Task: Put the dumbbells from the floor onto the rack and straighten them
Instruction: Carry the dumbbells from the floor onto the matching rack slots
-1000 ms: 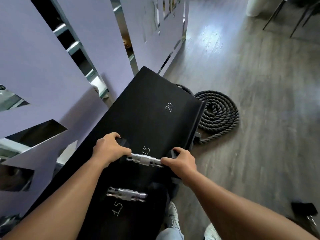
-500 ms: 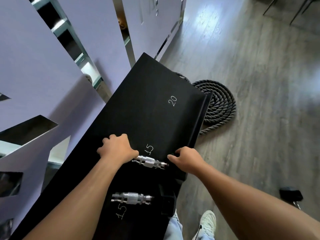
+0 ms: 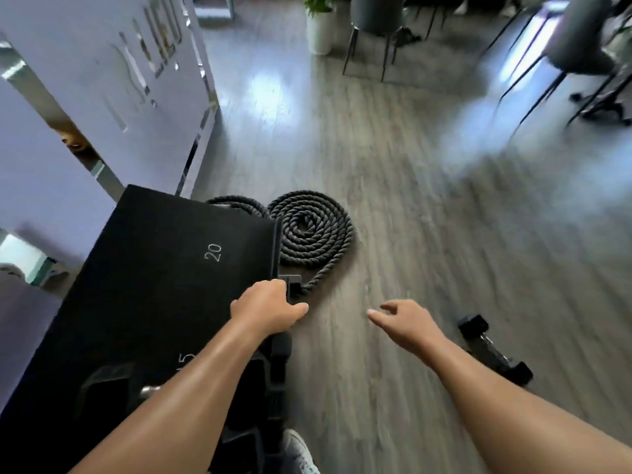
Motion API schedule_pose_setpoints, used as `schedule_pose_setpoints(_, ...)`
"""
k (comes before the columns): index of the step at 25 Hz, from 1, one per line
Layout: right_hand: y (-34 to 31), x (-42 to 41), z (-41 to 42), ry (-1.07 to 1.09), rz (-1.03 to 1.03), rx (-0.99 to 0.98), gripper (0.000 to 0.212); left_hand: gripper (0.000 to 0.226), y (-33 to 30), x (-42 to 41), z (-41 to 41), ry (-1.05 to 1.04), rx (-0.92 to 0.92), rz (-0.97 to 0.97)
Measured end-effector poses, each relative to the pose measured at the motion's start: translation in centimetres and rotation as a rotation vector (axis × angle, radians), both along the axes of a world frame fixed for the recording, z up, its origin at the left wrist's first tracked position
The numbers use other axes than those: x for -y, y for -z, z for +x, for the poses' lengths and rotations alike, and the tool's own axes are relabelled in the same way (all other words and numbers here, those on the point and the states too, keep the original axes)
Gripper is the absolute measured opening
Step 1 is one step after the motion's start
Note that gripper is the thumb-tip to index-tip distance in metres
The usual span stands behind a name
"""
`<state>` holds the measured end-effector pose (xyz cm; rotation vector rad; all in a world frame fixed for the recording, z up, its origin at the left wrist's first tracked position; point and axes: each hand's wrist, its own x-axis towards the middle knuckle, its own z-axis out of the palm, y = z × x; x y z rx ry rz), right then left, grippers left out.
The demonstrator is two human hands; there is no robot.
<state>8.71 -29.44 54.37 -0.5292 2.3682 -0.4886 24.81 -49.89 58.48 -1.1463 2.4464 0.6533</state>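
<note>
Grey wood floor [image 3: 393, 159] fills the room, with a black rack [image 3: 143, 268] at the left, marked 20 and 15. On it, a dumbbell [image 3: 113, 391] lies low at 7 o'clock, half hidden by the forearm. Left hand [image 3: 268, 311] is closed on the rack's front edge. A coiled rope [image 3: 309, 230] lies beyond it. Right hand [image 3: 408, 325] is open and holds nothing. From this hand, the floor dumbbell [image 3: 496, 350] lies just at 4 o'clock, its long axis from 10 to 4, so the right hand is clearly nearer.

One head-worn wide-angle view, looking forward and down.
It sits close above the hands [image 3: 270, 311], with rack [image 3: 154, 285] left and floor [image 3: 393, 200] ahead.
</note>
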Motion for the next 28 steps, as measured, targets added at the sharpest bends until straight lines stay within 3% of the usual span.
schedule_pose_setpoints(4,-1.4,-11.6,-4.2,0.264,-0.060,-0.015,0.066,0.057,-1.8,-8.7,-9.5,0.264,-0.076,-0.002)
schedule_pose_setpoints(7,-2.4,-21.4,-6.8,0.434,-0.073,-0.022,0.051,0.073,-2.9,-17.3,-15.5,0.421,-0.095,0.010)
schedule_pose_setpoints(9,-2.6,-27.9,-8.1,0.533,-0.110,-0.023,0.053,0.078,-3.3,-22.8,-18.4,0.497,-0.101,0.003)
schedule_pose_setpoints(11,-2.6,-32.7,-9.2,0.648,-0.140,-0.034,0.060,0.076,-3.3,-26.8,-20.5,0.533,-0.112,0.019)
schedule_pose_setpoints(14,-2.9,-38.8,-10.9,0.757,-0.167,-0.038,0.045,0.069,-2.9,-32.1,-23.9,0.589,-0.119,0.041)
schedule_pose_setpoints(22,0.2,-45.4,-17.9,1.014,-0.113,0.051,0.051,0.057,0.8,-41.6,-38.2,0.868,-0.047,0.062)
schedule_pose_setpoints(28,4.2,-48.0,-23.4,1.219,-0.022,0.056,0.059,0.049,7.2,-46.4,-50.2,1.092,0.028,0.095)
